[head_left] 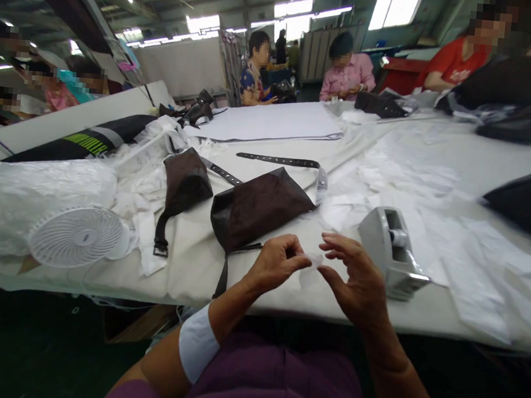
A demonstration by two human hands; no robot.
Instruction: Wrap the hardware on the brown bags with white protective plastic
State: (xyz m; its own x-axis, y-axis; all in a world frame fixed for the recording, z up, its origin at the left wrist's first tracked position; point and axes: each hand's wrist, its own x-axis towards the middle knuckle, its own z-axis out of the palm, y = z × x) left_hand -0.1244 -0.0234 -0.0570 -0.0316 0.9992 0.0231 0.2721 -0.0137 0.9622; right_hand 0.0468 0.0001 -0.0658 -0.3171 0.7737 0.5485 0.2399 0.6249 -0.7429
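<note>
Head view, and here we go: the left hand (278,265) is pinched closed on a small translucent film scrap (311,266), while the right hand (355,281) stands open, fingers spread, just beside it! Right of that hand sits a grey plastic tape dispenser (393,253). Straight ahead of the left hand, a dark brown pouch (258,207) with a black strap lies on the white-covered surface (193,285).

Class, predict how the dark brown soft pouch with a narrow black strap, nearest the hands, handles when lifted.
The dark brown pouch is probably floppy, since it lies slumped and creased. It looks unfilled, so likely light for its size. Its black strap lies loose and would probably dangle.
</note>
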